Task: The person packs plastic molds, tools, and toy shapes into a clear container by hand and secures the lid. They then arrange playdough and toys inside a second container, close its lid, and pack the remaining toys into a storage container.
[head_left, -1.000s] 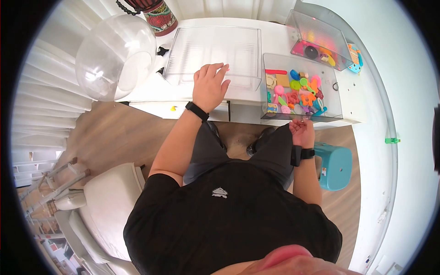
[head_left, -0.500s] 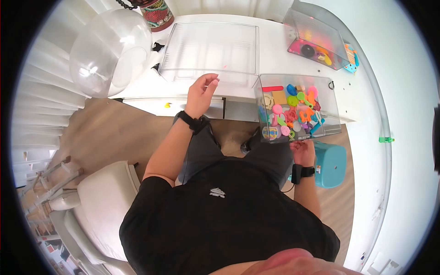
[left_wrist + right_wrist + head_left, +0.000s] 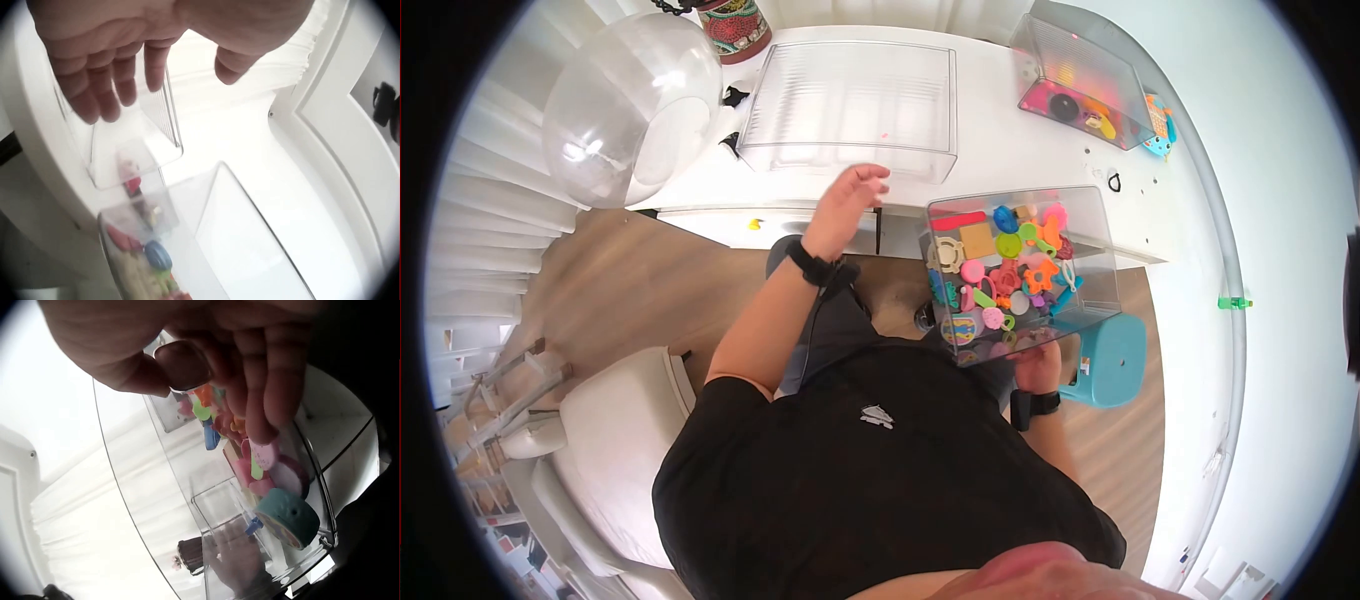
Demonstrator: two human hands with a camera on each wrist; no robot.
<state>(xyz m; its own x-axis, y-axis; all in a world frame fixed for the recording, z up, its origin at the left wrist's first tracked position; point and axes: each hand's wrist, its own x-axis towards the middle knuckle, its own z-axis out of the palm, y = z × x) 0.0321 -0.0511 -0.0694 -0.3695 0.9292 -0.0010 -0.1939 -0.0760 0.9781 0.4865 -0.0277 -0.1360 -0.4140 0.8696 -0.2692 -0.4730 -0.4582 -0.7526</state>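
Observation:
My right hand [image 3: 1038, 370] grips the near wall of a clear plastic bin [image 3: 1102, 225], thumb and fingers curled at its edge in the right wrist view. The bin hangs out past the table's front edge, close to my body. Inside lies a heap of small colourful toys [image 3: 1007, 272], among them a round teal one [image 3: 289, 515]. My left hand [image 3: 845, 212] hovers over the table's front edge, holding nothing, its fingers relaxed and apart in the left wrist view. Just beyond it, a second clear bin [image 3: 855, 95] rests on the white table.
A big transparent globe [image 3: 632, 110] stands at the table's left, with a patterned drum [image 3: 735, 28] behind. Another toy-filled clear box [image 3: 1085, 92] sits at the back right. A black ring [image 3: 1114, 182] lies on the tabletop. On the floor are a teal stool [image 3: 1115, 360] and a pale armchair [image 3: 625, 430].
The toy-filled bin has come off the table toward my body and slightly left, with my right hand at its near wall. My left hand has drawn back from the other clear bin.

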